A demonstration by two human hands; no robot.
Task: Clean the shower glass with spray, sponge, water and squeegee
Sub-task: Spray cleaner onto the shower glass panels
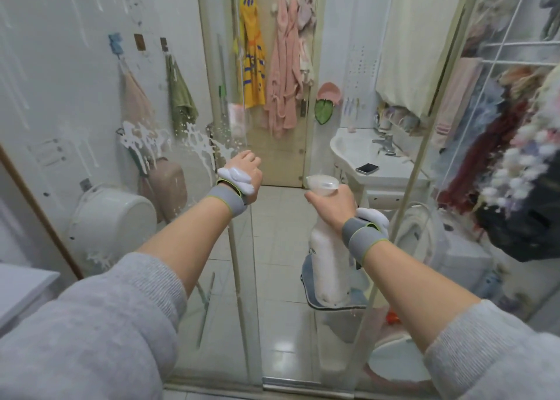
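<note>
1. Spraying: glass (pixel 91 102) fills my left half, foam (pixel 194 140) splashed mid-panel, streaks above.
2. Right hand (pixel 331 204) wraps the bottle (pixel 328 257) neck, nozzle aimed left.
3. Left hand (pixel 247 172) is at the glass edge, fingers curled; can't tell if it's holding anything.
4. I'd cover bare patches evenly, top down, before sponging.

Open gap (pixel 281 217) between foam-streaked glass panel (pixel 121 157) and right frame post (pixel 421 157).
</note>
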